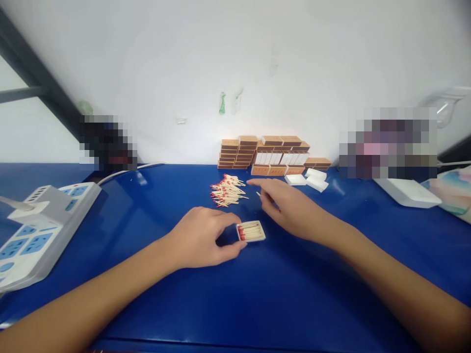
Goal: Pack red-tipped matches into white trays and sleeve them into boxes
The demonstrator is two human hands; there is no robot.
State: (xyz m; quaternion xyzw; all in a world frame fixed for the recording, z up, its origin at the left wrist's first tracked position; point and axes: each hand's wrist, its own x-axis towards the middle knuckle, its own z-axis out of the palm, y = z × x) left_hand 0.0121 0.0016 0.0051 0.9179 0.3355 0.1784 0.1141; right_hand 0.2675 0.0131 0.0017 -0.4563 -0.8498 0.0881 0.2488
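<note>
My left hand [206, 238] grips the left end of a small white matchbox tray [260, 238] between thumb and fingers, on the blue tabletop. Inside the tray lie several matches [250, 231], red heads toward my left hand. My right hand [277, 198] hovers to the right of a loose heap of matches [227, 190], index finger stretched toward it. From under its curled fingers pokes the pale end of a matchstick [258, 193]; the rest of that stick is hidden. The heap's red heads point mostly left.
Stacked brown matchboxes [270, 170] stand against the white wall behind the heap. Beside them lie several white trays [317, 183]. A white power strip [55, 230] with a plug sits at the left, and a white box [408, 192] at the right.
</note>
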